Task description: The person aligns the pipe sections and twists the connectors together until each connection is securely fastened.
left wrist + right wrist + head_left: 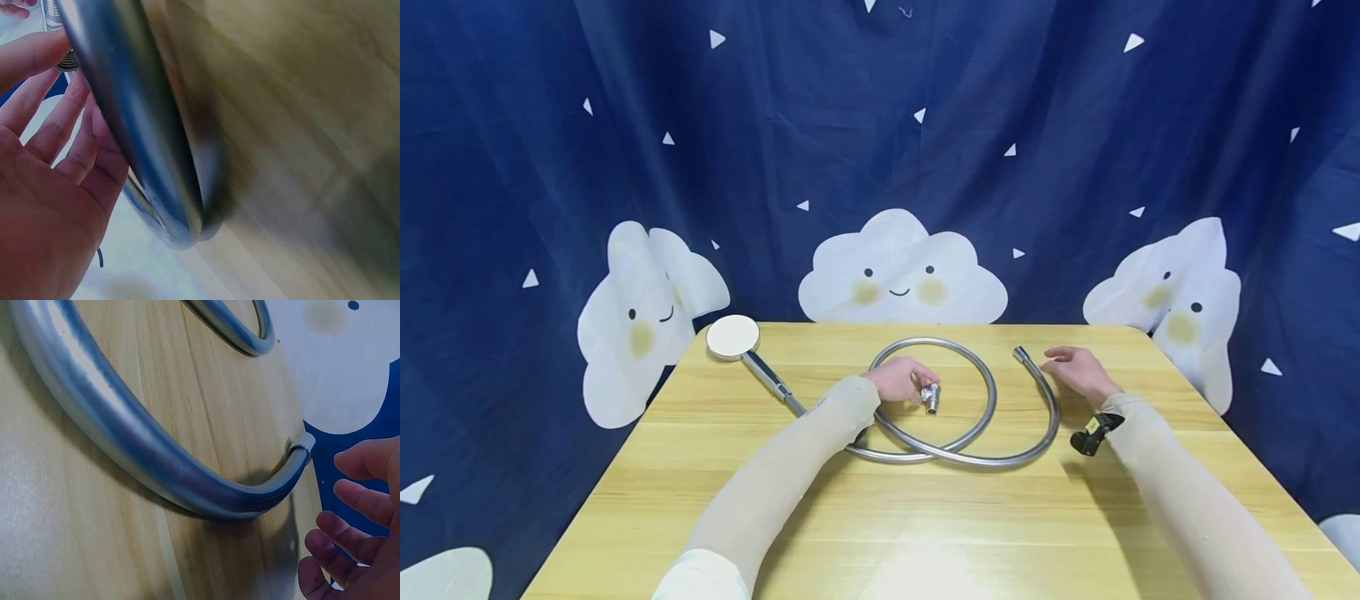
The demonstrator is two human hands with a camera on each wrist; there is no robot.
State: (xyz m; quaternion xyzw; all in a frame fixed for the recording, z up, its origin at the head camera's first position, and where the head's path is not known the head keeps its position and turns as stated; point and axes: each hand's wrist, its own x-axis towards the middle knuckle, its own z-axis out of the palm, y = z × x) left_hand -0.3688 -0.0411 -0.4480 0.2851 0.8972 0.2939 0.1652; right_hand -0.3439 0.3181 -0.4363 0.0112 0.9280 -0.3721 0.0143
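My left hand (901,379) reaches inside the loop of a grey metal shower hose (988,392). Between its thumb and fingertips it pinches a small chrome T-shaped pipe fitting (932,400). In the left wrist view the hose (134,112) hides part of the fingertips, and a threaded end of the fitting (66,62) shows by the thumb. My right hand (1078,372) hovers just right of the hose's free end nut (1021,354), fingers loosely bent and apart from it. In the right wrist view nothing lies in the right hand (369,519).
A hand shower (733,337) with a round white face lies at the table's back left, joined to the hose's other end. The wooden table (880,517) meets a dark blue curtain (865,150) with clouds along its back edge.
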